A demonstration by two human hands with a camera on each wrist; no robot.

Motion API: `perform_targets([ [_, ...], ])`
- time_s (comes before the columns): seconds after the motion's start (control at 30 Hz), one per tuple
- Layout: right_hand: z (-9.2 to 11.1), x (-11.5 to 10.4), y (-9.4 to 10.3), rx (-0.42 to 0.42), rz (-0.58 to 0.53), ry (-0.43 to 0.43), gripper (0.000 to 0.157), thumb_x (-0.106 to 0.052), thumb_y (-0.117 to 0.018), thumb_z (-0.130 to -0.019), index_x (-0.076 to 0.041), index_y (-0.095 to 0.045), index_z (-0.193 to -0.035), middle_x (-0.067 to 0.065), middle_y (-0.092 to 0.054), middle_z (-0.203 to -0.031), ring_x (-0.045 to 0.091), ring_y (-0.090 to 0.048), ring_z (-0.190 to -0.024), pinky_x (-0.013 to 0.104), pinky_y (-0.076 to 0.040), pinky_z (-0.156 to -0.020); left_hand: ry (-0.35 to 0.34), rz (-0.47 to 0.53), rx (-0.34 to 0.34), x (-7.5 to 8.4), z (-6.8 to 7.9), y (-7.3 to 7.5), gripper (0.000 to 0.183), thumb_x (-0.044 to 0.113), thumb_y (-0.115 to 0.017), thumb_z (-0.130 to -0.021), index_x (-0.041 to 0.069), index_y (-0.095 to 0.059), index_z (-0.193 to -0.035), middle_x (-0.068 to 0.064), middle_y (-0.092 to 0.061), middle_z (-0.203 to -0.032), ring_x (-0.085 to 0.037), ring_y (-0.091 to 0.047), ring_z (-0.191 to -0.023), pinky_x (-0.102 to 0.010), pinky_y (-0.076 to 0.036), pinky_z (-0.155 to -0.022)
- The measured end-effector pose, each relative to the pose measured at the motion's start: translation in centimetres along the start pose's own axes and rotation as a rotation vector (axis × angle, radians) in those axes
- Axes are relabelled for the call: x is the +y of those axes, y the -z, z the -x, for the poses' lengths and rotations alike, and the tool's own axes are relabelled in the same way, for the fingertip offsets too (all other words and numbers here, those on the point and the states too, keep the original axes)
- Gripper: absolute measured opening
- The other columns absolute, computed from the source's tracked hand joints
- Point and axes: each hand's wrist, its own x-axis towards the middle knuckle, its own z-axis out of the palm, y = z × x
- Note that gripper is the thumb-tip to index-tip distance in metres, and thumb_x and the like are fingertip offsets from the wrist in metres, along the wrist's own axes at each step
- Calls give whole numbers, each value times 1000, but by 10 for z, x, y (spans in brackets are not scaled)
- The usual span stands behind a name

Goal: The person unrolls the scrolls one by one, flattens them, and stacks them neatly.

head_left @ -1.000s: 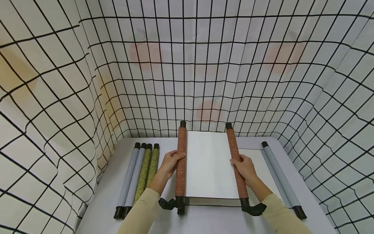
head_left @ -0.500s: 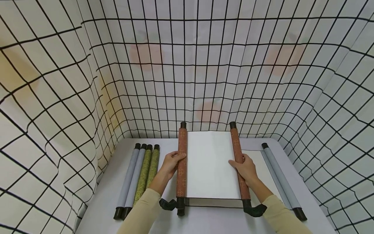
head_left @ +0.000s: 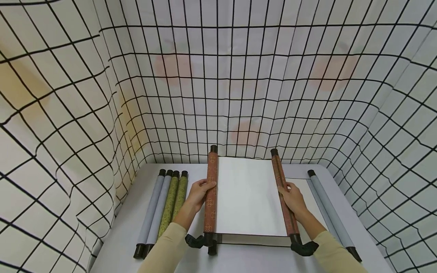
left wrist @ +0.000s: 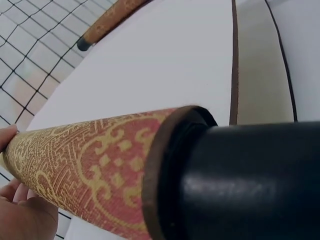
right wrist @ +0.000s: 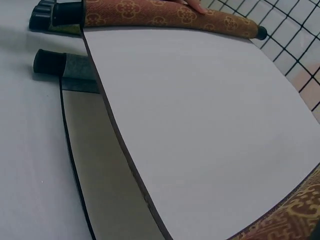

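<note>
A scroll with red-brown patterned rollers is spread partway, its blank white sheet [head_left: 250, 197] stretched between them. My left hand [head_left: 197, 195] grips the left roller [head_left: 212, 170], thumb on top. Around the right roller [head_left: 283, 185] curls my right hand [head_left: 294, 201]. In the left wrist view, the roller's black end knob [left wrist: 250, 185] fills the front, and part of my left hand [left wrist: 25, 217] shows behind. The right wrist view has the white sheet large, with left-hand fingers [right wrist: 196, 5] on the far roller. Beneath lies a second, cream scroll sheet [head_left: 305, 189], mostly covered.
The cream scroll's grey-blue roller [head_left: 329, 210] lies to the right. At the left lie two rolled grey-blue scrolls [head_left: 153, 208] and two green ones [head_left: 172, 197], side by side on the white table [head_left: 252, 261]. Black netting [head_left: 235, 91] stands behind and at both sides.
The right roller has moved to the right with my right hand, so more white sheet shows between the rollers. My left hand stays nearly in place. The head view has shifted slightly.
</note>
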Motion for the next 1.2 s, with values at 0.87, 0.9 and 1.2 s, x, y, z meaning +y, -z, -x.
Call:
perform_targets([
  [0.87, -1, 8, 16, 60, 69, 43, 74, -28, -63, -103, 14, -29, -154, 36, -53, -133, 45, -60, -112, 51, -54, -85, -12, 4, -2, -1, 0, 1, 54, 16, -77, -95, -11, -54, -136, -19, -63, -118, -20, -68, -94, -33, -57, -80],
  [0.9, -2, 8, 17, 58, 66, 33, 75, -29, -62, -104, 14, -28, -155, 36, -52, -134, 45, -58, -114, 52, -53, -86, -9, 6, -1, -1, 0, 1, 54, 16, -78, -95, -11, -55, -135, -19, -63, -118, -20, -68, -94, -33, -57, -80],
  [1.2, -3, 4, 21, 59, 42, 13, 77, -34, -59, -105, 16, -27, -154, 36, -51, -135, 44, -58, -115, 48, -53, -83, 8, 39, 0, -3, -4, -3, 45, 12, -74, -96, -10, -55, -131, -13, -63, -107, -17, -66, -87, -30, -56, -75],
])
